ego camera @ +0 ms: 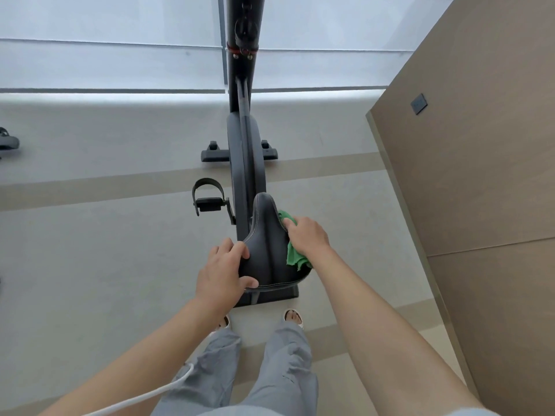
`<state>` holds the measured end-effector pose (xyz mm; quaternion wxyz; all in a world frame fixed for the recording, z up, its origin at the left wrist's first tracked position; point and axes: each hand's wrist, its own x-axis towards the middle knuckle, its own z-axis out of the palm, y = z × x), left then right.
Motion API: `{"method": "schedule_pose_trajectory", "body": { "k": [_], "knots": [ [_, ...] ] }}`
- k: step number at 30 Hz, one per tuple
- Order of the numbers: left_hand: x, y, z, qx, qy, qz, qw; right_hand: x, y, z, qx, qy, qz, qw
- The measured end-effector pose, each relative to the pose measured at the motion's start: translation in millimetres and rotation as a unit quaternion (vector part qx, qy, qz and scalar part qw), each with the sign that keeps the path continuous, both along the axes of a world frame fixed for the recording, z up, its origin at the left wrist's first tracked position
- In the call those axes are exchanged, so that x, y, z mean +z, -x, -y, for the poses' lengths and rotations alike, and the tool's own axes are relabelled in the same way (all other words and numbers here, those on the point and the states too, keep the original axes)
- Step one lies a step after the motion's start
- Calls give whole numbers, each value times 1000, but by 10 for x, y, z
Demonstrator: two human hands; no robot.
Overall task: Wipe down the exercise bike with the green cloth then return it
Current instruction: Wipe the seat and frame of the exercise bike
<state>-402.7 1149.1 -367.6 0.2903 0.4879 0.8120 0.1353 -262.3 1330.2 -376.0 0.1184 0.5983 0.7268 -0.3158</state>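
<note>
A black exercise bike (pixel 244 151) stands in front of me, seen from behind and above. Its black saddle (pixel 267 250) is the nearest part. My left hand (pixel 223 271) grips the saddle's left rear edge, thumb over the back rim and fingers on top. My right hand (pixel 307 235) holds the green cloth (pixel 292 256) against the saddle's right side; the cloth bunches out above and below the hand. The bike's handlebar is out of view at the top.
A left pedal with a strap (pixel 208 199) sticks out beside the frame, and the front stabiliser bar (pixel 238 153) lies across the grey floor. A tan wall panel (pixel 480 160) rises close on the right. Another machine's part (pixel 9 142) shows at far left. A white cable (pixel 150 394) crosses my left arm.
</note>
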Motion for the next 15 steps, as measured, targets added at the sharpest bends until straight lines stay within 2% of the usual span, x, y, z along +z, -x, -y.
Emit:
{"method": "schedule_pose_trajectory", "body": {
  "k": [2,5,7,10,13,15],
  "knots": [
    [3,6,11,0,0,1,1000,-37,-161,258,-19,-81,-50,995],
    [-15,9,21,5,-9,11,1000,-159,-413,754,-97,-171,-161,967],
    [-17,19,19,11,-11,17,1000,-252,-509,986,-168,-169,-221,946],
    [-20,14,40,14,-10,22,1000,-244,-460,1127,-279,-139,-265,912],
    [-23,2,63,15,-22,26,999,-248,-327,1004,-344,-133,-259,893],
    [-27,-2,65,13,-24,26,999,-265,-317,817,-344,-125,-240,899]
  ]
}}
